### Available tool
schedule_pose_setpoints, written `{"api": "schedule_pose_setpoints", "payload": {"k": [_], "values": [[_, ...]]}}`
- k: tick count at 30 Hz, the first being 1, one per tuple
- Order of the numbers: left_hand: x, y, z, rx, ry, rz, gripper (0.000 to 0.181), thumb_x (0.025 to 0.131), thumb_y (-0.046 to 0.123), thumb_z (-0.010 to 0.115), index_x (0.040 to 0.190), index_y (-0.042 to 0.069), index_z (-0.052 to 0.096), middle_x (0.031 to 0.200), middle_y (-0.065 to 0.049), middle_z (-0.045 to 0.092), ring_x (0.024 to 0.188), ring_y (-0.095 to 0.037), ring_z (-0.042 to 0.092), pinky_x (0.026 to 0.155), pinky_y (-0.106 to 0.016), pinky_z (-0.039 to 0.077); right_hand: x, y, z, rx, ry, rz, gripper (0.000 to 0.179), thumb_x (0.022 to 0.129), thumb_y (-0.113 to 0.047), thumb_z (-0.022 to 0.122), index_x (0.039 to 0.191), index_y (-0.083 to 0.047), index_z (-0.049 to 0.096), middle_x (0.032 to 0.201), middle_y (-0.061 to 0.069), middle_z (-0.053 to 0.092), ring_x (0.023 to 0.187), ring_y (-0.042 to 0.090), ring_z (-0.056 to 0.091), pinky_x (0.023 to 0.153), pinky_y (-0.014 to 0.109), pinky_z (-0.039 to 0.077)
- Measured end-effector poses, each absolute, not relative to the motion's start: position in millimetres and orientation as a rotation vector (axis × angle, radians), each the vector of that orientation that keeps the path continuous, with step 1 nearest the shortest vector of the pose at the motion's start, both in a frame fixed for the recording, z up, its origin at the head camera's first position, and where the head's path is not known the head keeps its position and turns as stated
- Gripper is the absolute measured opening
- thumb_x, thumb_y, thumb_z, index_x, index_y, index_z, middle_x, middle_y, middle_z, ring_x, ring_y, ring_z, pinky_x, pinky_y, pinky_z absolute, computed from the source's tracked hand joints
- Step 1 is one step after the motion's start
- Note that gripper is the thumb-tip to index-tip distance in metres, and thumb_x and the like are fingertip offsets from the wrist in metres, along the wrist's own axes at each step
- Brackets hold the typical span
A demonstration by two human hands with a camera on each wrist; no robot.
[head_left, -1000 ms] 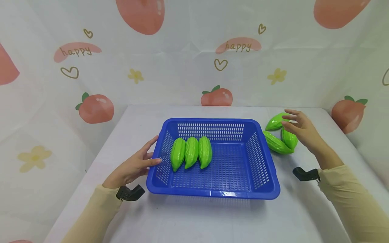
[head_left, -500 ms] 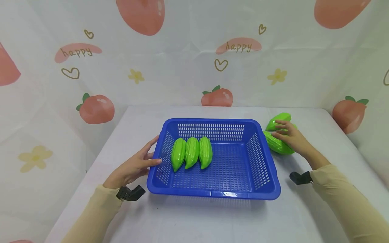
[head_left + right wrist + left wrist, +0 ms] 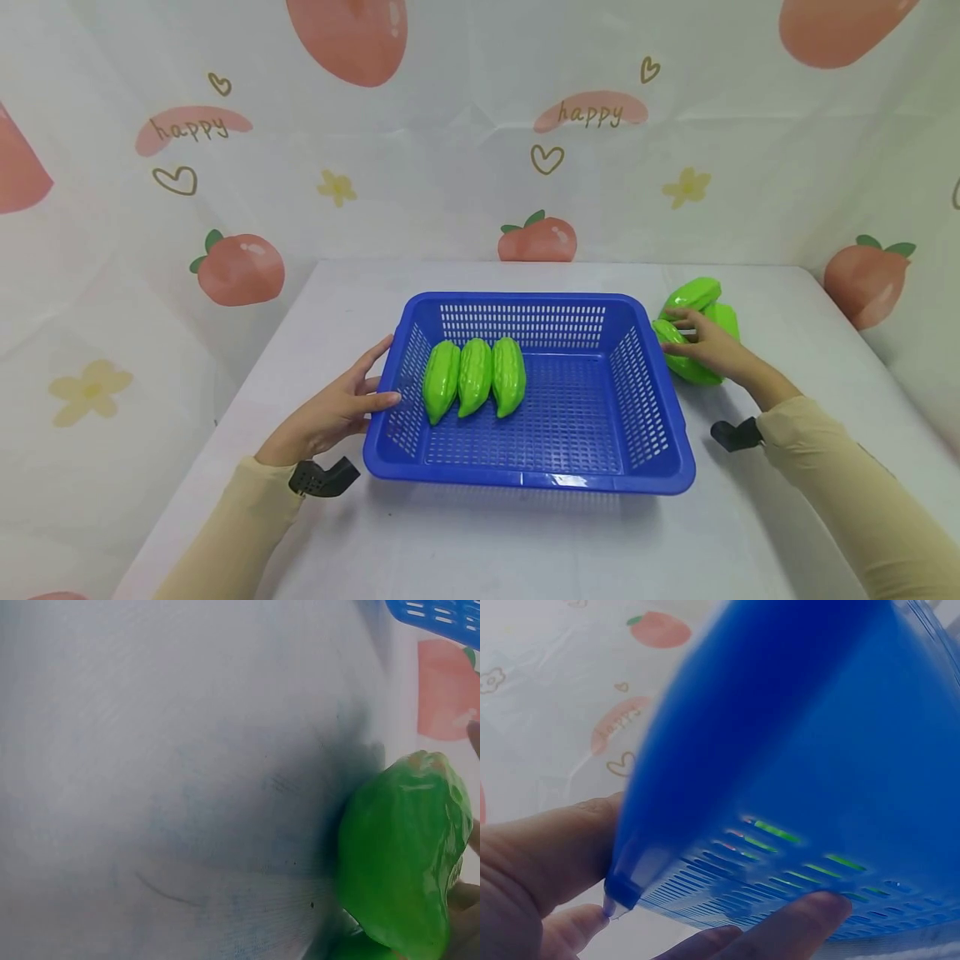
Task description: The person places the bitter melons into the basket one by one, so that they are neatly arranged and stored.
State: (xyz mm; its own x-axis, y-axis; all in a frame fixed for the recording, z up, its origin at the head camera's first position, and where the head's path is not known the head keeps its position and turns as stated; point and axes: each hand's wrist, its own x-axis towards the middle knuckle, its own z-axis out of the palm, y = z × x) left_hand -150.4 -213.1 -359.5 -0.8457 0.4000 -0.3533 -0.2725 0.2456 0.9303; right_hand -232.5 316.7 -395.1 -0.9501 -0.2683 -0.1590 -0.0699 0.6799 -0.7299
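A blue plastic basket [image 3: 525, 479] with slotted walls stands on the white table. Three green bitter melons [image 3: 475, 379] lie side by side in its left half. My left hand [image 3: 326, 417] holds the basket's left edge, thumb at the rim; in the left wrist view, fingers [image 3: 802, 922] press its slotted wall [image 3: 832, 750]. Right of the basket, my right hand [image 3: 712, 346] curls over a bitter melon [image 3: 693, 371] and grips it. In the right wrist view, this melon [image 3: 401, 855] hides most of the fingers.
Two more bitter melons lie behind the right hand, one at the back [image 3: 693, 293] and one to the right [image 3: 724, 319]. A white cloth backdrop [image 3: 435, 183] with fruit prints rises behind the table. Each wrist wears a black camera [image 3: 322, 477].
My right hand has come left and down onto the nearest loose bitter melon and now grips it. That melon has shifted slightly. The left hand and basket stay put.
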Motion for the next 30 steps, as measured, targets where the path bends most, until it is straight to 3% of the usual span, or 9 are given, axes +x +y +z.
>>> {"api": "schedule_pose_setpoints", "payload": {"k": [22,30], "values": [[-150.1,-212.3,-359.6,0.097,1.992,1.649,0.092,0.094,0.018,0.064,0.154,0.04,-0.002,0.151,-0.027,0.032,0.12,-0.042,0.057,0.094,-0.058,0.049,-235.0,316.6,-391.1,-0.197,2.659,-1.031,0.076,0.091,-0.02,0.066,0.146,0.008,0.023,0.142,0.043,0.029,0.129,0.06,0.031,0.102,0.069,0.032],[-150.1,-213.0,-358.9,0.107,1.997,1.636,0.093,0.093,0.019,0.064,0.154,0.04,-0.003,0.15,-0.028,0.034,0.118,-0.041,0.058,0.092,-0.057,0.05,-236.7,322.1,-370.9,-0.175,2.685,-1.069,0.081,0.093,-0.028,0.065,0.152,-0.002,0.017,0.143,0.044,0.026,0.129,0.06,0.03,0.1,0.071,0.032]]}}
